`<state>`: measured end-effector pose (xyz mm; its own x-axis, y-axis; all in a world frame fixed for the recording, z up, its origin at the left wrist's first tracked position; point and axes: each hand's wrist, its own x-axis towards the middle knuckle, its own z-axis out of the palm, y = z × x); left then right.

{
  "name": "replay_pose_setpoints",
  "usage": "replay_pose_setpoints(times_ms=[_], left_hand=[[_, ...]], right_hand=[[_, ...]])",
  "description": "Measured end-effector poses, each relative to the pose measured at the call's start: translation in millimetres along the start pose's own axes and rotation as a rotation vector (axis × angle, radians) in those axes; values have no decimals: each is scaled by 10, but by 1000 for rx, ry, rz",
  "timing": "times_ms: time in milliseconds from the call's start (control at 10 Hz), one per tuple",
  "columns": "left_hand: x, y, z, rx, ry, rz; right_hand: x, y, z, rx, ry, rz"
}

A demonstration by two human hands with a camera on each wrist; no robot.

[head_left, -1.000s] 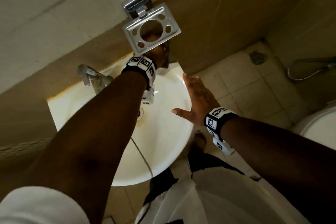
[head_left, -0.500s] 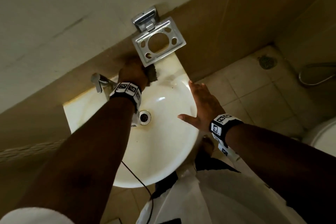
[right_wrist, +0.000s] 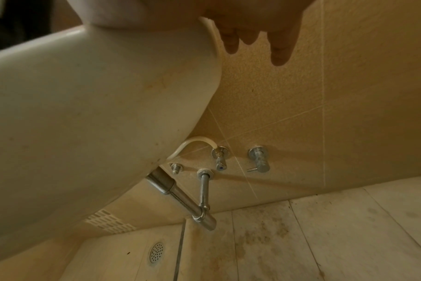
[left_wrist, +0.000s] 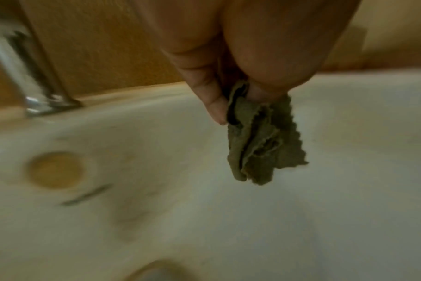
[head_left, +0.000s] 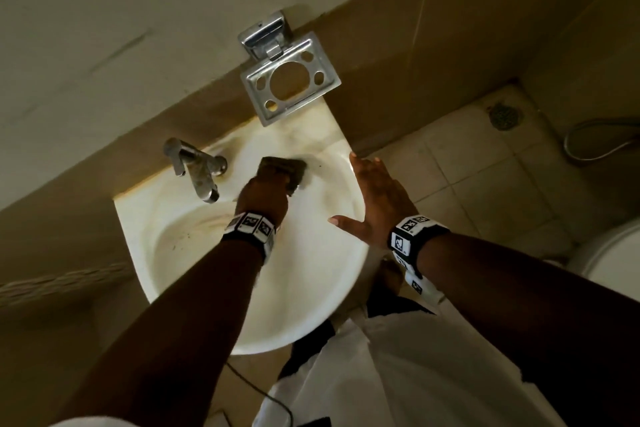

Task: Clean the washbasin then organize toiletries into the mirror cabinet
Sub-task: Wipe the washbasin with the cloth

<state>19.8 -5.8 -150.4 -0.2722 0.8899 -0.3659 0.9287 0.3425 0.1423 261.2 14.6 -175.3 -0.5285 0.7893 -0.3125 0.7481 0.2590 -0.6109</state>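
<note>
At a wall-hung basin, one left hand clamps one folded cloth against the bowl's stained back slope at 12 o'clock; firm overlapping strokes toward the drain would likely lift the marks. One right hand, fingers straight and apart, braces the rim at 3 o'clock. One tap stands at 10 o'clock, one holder above.
</note>
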Motion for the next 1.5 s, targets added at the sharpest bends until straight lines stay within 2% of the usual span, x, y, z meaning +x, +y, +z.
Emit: replay_pose_setpoints(times_ms=[200,400,500,600,700,800,900,1000,1100,1200,1300,1400,1500], left_hand=[[48,653,-70,-290,11,-39],[-73,669,-23,-353,-52,65],[71,666,-289,-351,-16,48],[347,417,-559,-395,86,-81],[564,50,-786,-292,161,-336],[554,-94,-798,-241,199,-385],[445,248,-707,-365,195,-338],[265,746,-575,-433,95,-148],[46,997,-400,-498,109,-73],[-158,950,-224,-466,61,42],[-163,917,-269,-451,16,90],[-132,856,-381,-407,-45,153],[-244,541,-320,-504,-71,90]], right_hand=[[17,-5,14,9,-2,3],[10,0,26,20,-3,8],[7,-17,-3,21,-13,11],[-12,-27,-15,28,-12,15],[-22,-33,-33,21,-13,11],[-7,-42,-33,24,-12,10],[-1,-25,-28,23,-9,3],[8,-4,-17,12,-8,-10],[27,0,24,-10,-9,14],[27,-12,13,-12,-3,27],[10,-79,-101,-114,26,-38],[99,-264,-227,-335,43,-200],[272,-512,-323,-593,-16,-309]])
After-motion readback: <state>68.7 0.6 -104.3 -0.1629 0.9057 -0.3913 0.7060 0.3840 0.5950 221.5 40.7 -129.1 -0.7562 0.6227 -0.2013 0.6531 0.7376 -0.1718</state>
